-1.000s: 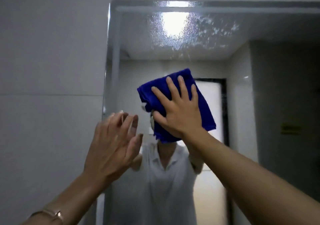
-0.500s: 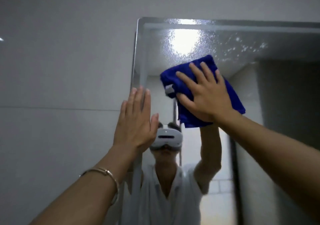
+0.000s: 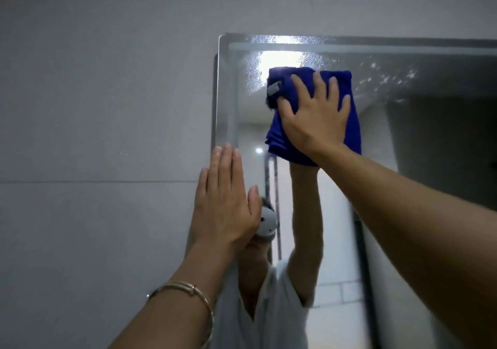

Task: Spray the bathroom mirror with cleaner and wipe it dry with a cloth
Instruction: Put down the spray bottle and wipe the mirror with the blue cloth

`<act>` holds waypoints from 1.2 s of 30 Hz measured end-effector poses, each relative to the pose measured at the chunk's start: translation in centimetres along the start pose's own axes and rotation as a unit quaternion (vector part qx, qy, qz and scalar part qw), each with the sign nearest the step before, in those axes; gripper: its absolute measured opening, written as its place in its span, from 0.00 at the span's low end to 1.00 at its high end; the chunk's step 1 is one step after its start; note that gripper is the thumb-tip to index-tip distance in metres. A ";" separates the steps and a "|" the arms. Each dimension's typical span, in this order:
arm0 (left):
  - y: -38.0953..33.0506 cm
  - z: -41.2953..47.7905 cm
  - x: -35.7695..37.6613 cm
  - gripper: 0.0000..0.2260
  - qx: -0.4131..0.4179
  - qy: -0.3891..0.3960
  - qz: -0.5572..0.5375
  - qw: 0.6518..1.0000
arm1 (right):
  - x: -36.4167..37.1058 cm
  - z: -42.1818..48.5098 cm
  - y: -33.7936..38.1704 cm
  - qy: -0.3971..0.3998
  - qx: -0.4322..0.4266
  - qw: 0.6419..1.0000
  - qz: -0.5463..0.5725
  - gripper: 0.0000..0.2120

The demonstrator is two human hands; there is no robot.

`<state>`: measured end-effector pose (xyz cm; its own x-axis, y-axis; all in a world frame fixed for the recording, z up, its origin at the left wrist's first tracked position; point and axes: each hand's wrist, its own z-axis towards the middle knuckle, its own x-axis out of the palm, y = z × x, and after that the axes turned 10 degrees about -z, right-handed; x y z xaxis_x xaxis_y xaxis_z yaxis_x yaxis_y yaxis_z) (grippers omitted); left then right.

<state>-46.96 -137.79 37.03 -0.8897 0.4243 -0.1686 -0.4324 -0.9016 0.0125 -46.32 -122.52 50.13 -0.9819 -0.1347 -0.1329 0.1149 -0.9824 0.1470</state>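
The bathroom mirror hangs on the wall, its top left corner in view. Spray droplets speckle its upper part around a bright reflected light. A folded blue cloth lies flat against the glass just under that light. My right hand presses the cloth to the mirror with spread, straight fingers. My left hand rests flat with straight fingers on the mirror's left edge, lower down. A bracelet circles my left wrist. The spray bottle is out of view.
Grey wall tiles fill the left and top of the view. The mirror reflects a person in a white shirt, their raised arm behind the cloth, and a doorway.
My right hand has slid the cloth upward into the droplet patch below the reflected light. My left hand went from hovering with bent fingers to lying flat on the mirror's left edge.
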 end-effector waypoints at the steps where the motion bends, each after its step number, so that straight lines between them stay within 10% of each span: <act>1: 0.0 0.0 0.1 0.32 0.001 -0.004 0.000 1.000 | 0.0 -0.4 1.4 0.003 0.026 1.000 0.009 0.27; 7: -0.1 0.1 0.1 0.30 0.006 -0.032 0.002 0.999 | 0.3 -1.8 4.2 -0.003 -0.290 0.955 -0.059 0.26; 12: -0.5 0.4 -1.0 0.33 0.000 0.015 0.033 0.999 | -0.2 0.5 1.8 0.035 -0.103 0.994 -0.015 0.27; 18: -0.7 1.1 -2.6 0.28 0.023 0.019 0.099 0.995 | -0.7 -2.8 -2.1 0.063 -0.225 0.970 -0.070 0.29; 36: -4.8 -2.2 -11.4 0.27 0.072 0.110 0.223 0.966 | -1.3 -10.3 -4.6 0.164 -0.160 0.972 -0.052 0.31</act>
<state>-34.43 -138.46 36.72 -0.9465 -0.0454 -0.3195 -0.0435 -0.9631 0.2655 -44.03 -119.19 39.58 -0.8963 -0.0140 -0.4433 0.1091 -0.9758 -0.1896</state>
